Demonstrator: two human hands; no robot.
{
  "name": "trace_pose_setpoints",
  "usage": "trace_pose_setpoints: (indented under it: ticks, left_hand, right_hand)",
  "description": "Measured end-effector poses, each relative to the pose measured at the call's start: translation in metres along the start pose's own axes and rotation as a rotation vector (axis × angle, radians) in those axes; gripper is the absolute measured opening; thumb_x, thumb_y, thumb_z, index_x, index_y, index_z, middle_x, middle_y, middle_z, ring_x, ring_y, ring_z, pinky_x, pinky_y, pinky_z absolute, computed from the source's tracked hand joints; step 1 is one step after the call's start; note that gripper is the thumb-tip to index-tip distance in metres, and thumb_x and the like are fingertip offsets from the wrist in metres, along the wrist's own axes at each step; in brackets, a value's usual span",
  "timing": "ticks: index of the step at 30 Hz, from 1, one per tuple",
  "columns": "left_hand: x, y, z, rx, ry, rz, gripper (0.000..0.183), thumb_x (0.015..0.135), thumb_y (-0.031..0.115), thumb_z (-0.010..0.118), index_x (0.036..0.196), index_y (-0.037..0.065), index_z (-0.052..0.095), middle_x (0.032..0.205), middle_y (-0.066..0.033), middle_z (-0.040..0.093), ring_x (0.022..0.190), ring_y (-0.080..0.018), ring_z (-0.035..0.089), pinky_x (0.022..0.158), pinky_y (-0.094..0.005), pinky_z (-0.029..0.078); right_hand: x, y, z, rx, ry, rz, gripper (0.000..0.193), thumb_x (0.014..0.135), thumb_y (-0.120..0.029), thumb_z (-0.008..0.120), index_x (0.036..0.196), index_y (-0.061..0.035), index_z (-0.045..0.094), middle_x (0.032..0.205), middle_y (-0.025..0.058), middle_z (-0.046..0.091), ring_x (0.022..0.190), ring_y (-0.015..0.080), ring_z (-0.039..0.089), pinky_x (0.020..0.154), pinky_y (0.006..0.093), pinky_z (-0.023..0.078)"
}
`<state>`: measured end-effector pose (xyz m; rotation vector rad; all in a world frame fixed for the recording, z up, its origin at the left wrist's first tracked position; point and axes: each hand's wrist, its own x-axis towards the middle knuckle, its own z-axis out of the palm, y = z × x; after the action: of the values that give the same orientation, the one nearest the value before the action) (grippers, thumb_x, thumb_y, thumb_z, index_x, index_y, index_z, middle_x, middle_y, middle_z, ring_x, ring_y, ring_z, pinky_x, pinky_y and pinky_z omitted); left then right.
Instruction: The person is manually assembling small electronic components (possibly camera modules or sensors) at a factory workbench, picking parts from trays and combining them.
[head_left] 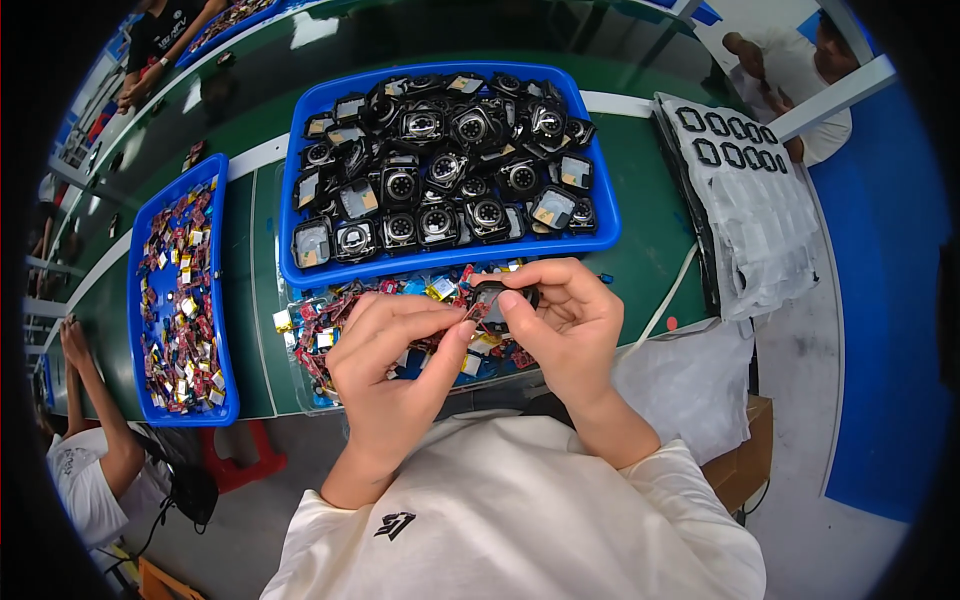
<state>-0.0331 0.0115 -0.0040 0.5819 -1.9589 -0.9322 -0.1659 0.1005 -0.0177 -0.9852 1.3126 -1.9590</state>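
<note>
Close in front of me, my right hand has its fingers and thumb curled around a small black watch case. My left hand pinches a small red circuit board at the edge of that case. Whether the board is still joined to the case is hard to make out. Below both hands lies a clear tray, heaped with red boards and small silver and yellow batteries. Beyond them a large blue tray is piled with black watch cases, some showing round backs.
A narrower blue tray of boards and batteries stands at left on the green table. At right are a white stack of packaging with black frames on it, a plastic bag and a cardboard box. Other people work around.
</note>
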Motion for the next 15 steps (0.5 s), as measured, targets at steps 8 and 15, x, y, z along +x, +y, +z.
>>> trace_pose_setpoints:
  ticks: [8, 15]
  left_hand:
    - [-0.0082, 0.0036, -0.0029, -0.724, -0.146, -0.552, 0.008, 0.082, -0.004, 0.068, 0.09, -0.006, 0.067, 0.08, -0.0069, 0.067, 0.072, -0.0079, 0.06, 0.064, -0.0199, 0.046]
    - [-0.0073, 0.0061, 0.0039, -0.581, -0.033, -0.534, 0.009, 0.08, -0.002, 0.07, 0.088, -0.005, 0.067, 0.079, -0.0056, 0.066, 0.069, -0.0069, 0.059, 0.063, -0.0187, 0.046]
  right_hand:
    - [-0.005, -0.0006, 0.0065, -0.068, 0.005, -0.06, 0.016, 0.08, 0.012, 0.058, 0.094, 0.0051, 0.056, 0.098, 0.0186, 0.066, 0.093, 0.0206, 0.065, 0.075, 0.0271, 0.054]
    - [-0.0045, 0.0043, 0.0039, -0.076, 0.001, -0.084, 0.014, 0.081, 0.007, 0.065, 0.093, 0.0035, 0.059, 0.099, 0.0161, 0.067, 0.085, 0.0141, 0.066, 0.069, 0.0208, 0.054]
